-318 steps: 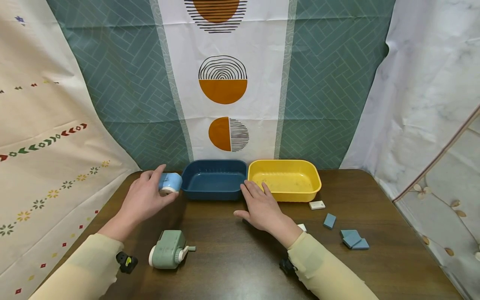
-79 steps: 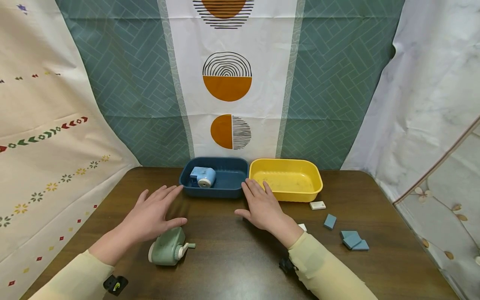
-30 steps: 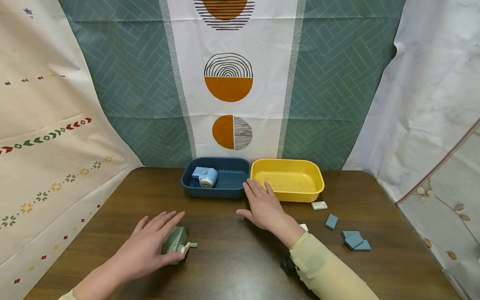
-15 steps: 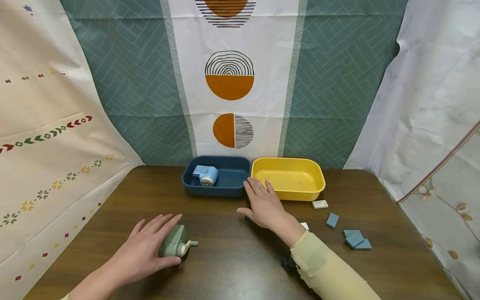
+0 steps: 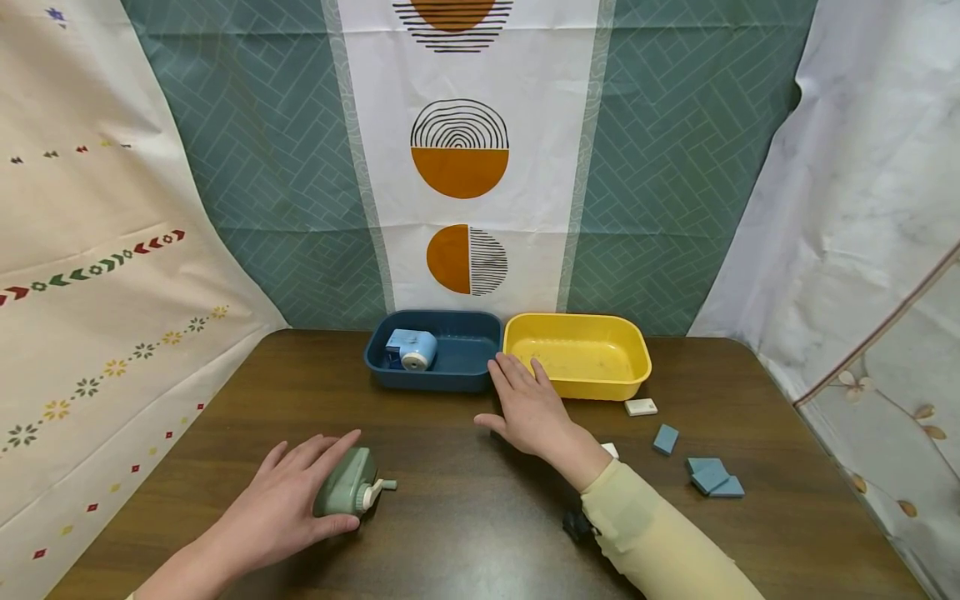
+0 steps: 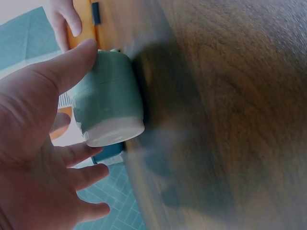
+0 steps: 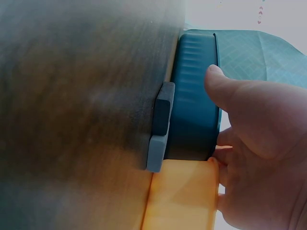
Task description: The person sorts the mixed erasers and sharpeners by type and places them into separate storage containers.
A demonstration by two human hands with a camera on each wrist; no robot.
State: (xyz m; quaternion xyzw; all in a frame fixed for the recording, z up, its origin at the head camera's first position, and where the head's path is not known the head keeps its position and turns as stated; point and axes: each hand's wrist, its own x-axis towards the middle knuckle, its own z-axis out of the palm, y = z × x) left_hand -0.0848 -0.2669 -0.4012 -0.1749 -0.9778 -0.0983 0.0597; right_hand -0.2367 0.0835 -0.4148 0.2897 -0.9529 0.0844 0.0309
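My left hand (image 5: 281,504) is spread around the far and near sides of a green hand-crank pencil sharpener (image 5: 345,483), its thumb low beside the crank. In the left wrist view the sharpener (image 6: 108,91) lies between thumb and spread fingers, its pale round end toward the camera. My right hand (image 5: 532,417) hovers with straight fingers at the meeting edges of a dark blue tray (image 5: 431,382) and a yellow tray (image 5: 592,390). Inside the blue tray, at its left, sits a light blue sharpener (image 5: 412,348). The right wrist view shows my right hand (image 7: 268,143) holding nothing.
Several blue-grey blocks (image 5: 708,477) and a lone one (image 5: 665,439) lie on the right of the brown table (image 5: 465,533). A white block (image 5: 641,407) is by the yellow tray. Dark blocks (image 7: 163,110) sit below my right hand. Patterned cloths (image 5: 652,167) hang behind.
The light blue sharpener went from my left hand into the blue tray. My left hand then came back toward me and down around the green sharpener. My right hand has stayed put.
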